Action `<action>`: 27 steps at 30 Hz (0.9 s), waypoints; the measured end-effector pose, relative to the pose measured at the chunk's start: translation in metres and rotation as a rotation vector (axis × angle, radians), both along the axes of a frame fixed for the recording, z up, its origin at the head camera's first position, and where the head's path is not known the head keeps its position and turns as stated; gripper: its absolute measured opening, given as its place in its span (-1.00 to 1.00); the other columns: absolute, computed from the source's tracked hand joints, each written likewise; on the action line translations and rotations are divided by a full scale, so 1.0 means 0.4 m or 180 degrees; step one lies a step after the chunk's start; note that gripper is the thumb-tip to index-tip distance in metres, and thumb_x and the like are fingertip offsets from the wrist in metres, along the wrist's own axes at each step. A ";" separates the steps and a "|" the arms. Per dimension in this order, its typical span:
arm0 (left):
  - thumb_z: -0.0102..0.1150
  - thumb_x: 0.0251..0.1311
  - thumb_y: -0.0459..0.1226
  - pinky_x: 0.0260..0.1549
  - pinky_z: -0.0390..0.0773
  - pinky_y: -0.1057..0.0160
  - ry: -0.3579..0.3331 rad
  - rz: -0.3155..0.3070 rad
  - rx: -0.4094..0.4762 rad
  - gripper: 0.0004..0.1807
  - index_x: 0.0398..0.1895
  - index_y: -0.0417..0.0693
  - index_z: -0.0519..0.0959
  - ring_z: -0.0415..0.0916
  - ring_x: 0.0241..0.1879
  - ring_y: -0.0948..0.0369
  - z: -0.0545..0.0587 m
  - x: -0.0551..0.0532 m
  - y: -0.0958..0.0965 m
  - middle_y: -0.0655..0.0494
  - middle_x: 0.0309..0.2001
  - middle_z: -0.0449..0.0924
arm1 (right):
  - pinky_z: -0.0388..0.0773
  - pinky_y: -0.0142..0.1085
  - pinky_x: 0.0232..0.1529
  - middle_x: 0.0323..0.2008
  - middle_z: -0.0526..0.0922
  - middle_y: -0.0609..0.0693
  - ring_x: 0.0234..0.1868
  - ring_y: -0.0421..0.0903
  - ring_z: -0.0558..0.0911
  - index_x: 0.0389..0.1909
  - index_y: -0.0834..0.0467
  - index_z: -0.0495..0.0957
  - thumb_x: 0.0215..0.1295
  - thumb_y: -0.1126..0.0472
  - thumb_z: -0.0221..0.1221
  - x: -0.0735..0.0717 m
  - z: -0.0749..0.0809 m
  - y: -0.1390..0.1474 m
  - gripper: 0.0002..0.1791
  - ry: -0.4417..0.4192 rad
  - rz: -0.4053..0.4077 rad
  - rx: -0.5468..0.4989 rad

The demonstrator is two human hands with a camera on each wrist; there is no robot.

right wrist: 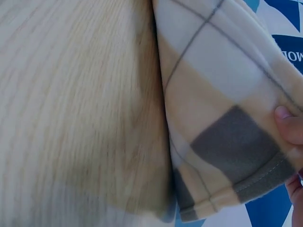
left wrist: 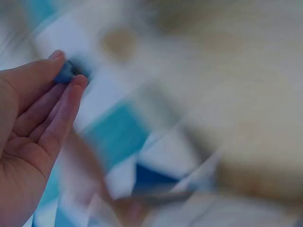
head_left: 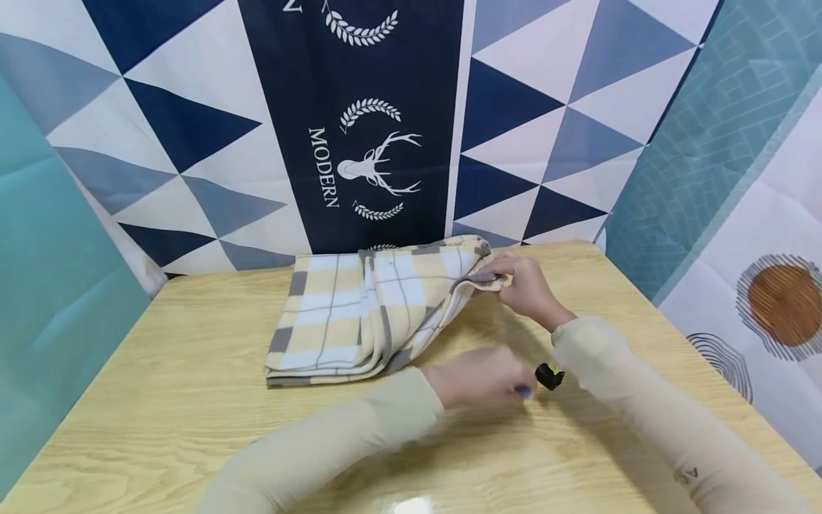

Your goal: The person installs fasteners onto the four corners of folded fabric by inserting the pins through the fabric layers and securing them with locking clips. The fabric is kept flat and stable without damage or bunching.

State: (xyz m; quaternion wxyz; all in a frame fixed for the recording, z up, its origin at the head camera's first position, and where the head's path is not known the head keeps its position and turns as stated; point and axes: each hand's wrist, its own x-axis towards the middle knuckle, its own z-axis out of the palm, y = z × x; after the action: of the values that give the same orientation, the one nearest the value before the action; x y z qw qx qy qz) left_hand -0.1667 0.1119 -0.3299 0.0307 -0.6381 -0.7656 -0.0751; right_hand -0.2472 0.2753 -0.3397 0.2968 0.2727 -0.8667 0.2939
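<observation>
A folded plaid blanket [head_left: 334,307] in cream, white and grey lies toward the back of the table. My right hand [head_left: 523,285] pinches its right edge and holds that part raised off the tabletop. In the right wrist view the thumb [right wrist: 289,125] presses on the lifted blanket flap [right wrist: 222,113]. My left hand [head_left: 481,377], blurred, is in front of the blanket. Between its thumb and fingertips it pinches a small blue object [left wrist: 66,72], whose kind I cannot tell. A small black object with a yellow-green part [head_left: 549,376] lies just right of the left hand.
The wood-grain table [head_left: 160,400] runs up to a patterned cloth backdrop [head_left: 385,143] with triangles and a deer print. Teal cloth [head_left: 58,285] hangs at the left, and another patterned cloth [head_left: 738,271] at the right.
</observation>
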 end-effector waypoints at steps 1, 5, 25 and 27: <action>0.20 0.22 -0.31 -0.37 0.36 0.65 -0.0137 0.0057 0.0300 -0.92 -0.42 0.01 0.64 0.42 -0.47 0.46 0.032 -0.014 -0.014 0.28 -0.44 0.64 | 0.54 -0.31 -0.23 -0.38 0.77 0.05 -0.29 -0.05 0.62 -0.40 0.17 0.75 -0.10 0.60 0.24 0.003 -0.004 0.003 -0.68 0.0026 0.0025 -0.0029; 0.24 0.21 -0.32 -0.24 0.54 0.59 -0.0863 0.0680 0.1368 -0.83 -0.17 -0.16 0.70 0.66 -0.31 0.29 0.147 -0.101 -0.070 0.05 -0.24 0.75 | 0.48 -0.44 -0.28 -0.42 0.76 0.04 -0.34 -0.11 0.59 -0.41 0.19 0.75 -0.14 0.60 0.30 0.011 -0.016 0.015 -0.70 0.0113 0.0022 -0.0079; 0.10 0.28 -0.41 -0.04 0.62 0.38 -0.3303 0.2335 0.1842 -0.68 0.09 -0.26 0.58 0.65 -0.12 0.24 0.072 -0.308 -0.049 -0.15 0.07 0.63 | 0.53 -0.27 -0.22 -0.32 0.78 0.06 -0.27 -0.06 0.60 -0.32 0.15 0.75 -0.10 0.55 0.35 0.009 -0.003 -0.005 -0.68 0.0084 0.0113 -0.0107; 0.11 0.28 -0.41 -0.04 0.62 0.38 -0.3358 0.2324 0.1878 -0.68 0.09 -0.26 0.57 0.63 -0.17 0.29 0.074 -0.310 -0.047 -0.16 0.06 0.63 | 0.52 -0.29 -0.23 -0.32 0.78 0.06 -0.28 -0.06 0.59 -0.31 0.15 0.75 -0.10 0.56 0.35 0.010 0.002 -0.002 -0.67 0.0071 0.0093 -0.0097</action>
State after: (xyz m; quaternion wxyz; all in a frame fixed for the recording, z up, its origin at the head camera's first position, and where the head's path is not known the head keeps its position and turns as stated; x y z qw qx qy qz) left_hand -0.2905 0.0931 -0.3003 -0.1495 -0.1839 -0.7912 -0.5637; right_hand -0.2433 0.2745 -0.3387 0.3064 0.2841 -0.8546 0.3083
